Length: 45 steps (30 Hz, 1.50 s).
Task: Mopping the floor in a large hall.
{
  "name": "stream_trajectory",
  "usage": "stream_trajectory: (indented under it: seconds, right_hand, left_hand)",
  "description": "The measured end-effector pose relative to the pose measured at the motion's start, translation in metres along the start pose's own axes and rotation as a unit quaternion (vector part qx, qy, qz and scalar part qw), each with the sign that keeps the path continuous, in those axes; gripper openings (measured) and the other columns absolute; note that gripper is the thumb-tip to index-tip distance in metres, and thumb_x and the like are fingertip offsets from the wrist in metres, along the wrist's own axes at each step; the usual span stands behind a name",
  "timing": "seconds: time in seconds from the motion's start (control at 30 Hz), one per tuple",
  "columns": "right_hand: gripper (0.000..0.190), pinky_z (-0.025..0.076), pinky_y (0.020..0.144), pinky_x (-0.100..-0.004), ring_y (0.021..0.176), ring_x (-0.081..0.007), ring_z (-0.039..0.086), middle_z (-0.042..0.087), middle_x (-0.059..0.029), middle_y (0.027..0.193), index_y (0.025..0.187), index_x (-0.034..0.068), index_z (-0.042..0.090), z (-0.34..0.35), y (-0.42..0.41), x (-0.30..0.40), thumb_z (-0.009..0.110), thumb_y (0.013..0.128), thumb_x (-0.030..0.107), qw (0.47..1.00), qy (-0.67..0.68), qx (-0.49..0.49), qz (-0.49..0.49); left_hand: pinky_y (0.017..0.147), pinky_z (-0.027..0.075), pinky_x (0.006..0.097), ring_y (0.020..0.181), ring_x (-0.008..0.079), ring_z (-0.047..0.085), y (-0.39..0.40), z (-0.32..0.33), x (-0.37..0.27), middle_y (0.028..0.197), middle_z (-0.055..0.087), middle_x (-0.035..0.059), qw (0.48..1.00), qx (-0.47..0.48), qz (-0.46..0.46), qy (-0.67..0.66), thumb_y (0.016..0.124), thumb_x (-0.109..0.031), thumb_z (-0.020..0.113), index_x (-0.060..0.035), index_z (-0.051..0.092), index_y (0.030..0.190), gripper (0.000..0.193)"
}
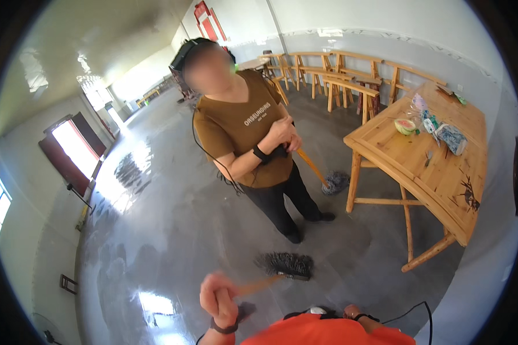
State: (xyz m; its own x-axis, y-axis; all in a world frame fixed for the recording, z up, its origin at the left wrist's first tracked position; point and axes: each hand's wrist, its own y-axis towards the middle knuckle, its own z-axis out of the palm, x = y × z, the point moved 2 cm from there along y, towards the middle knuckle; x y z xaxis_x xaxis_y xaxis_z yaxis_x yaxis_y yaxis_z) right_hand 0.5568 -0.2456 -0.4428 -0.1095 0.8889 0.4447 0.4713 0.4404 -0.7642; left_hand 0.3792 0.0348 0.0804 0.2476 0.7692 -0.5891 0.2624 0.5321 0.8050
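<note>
At the lower middle, my left hand (218,297) is closed around the wooden handle of a broom (288,264). The broom's dark bristle head rests on the grey floor to the right of that hand. My right hand (352,311) is low beside my orange shirt, partly hidden; whether its fingers are closed cannot be told. Facing me stands a person (246,129) in a brown T-shirt and a head-worn device. Both of that person's hands are together at the top of an orange mop handle (313,166), whose grey mop head (336,183) is on the floor.
A wooden table (382,161) at the right bears a cut melon (405,126), plastic bags (451,137) and dark scraps. Several wooden benches (349,84) stand along the back wall. Wet, shiny patches cover the floor at left. A black cable (427,315) loops near my right side.
</note>
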Motion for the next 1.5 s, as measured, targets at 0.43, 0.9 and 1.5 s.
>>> stream_trajectory:
  seconds: [0.43,0.9,1.5]
  right_hand:
    - [0.027,0.045,0.045,-0.0325,0.051,-0.0205,0.059,0.06,-0.0122,0.059,0.062,0.002,0.058,-0.021,-0.026,0.014,0.039,0.077,0.014,0.974,0.221,-0.027,0.036]
    - [0.013,0.049,0.046,-0.0321,0.052,-0.0203,0.059,0.059,-0.0101,0.066,0.08,0.003,0.057,-0.039,-0.012,0.006,0.046,0.079,0.01,0.948,0.312,-0.002,0.069]
    - [0.021,0.048,0.044,-0.0314,0.047,-0.0216,0.058,0.058,-0.0116,0.059,0.071,0.0,0.057,-0.063,0.009,-0.029,0.041,0.079,0.011,0.987,0.158,0.012,0.024]
  left_hand:
    - [0.038,0.028,0.0202,0.042,0.0079,0.038,0.02,0.004,0.01,0.056,0.047,0.0043,1.0,-0.008,-0.002,0.029,0.072,0.013,0.029,0.0018,0.052,0.075,0.026]
    - [0.034,0.025,0.0196,0.036,0.0078,0.033,-0.001,-0.005,-0.008,0.054,0.037,0.0036,0.998,-0.049,0.024,0.039,0.077,0.009,0.03,-0.0029,0.039,0.064,0.02]
    - [0.038,0.028,0.0202,0.039,0.0079,0.035,0.019,0.036,0.0,0.053,0.044,0.0061,0.997,0.003,0.021,0.079,0.074,0.011,0.029,0.0006,0.047,0.07,0.021]
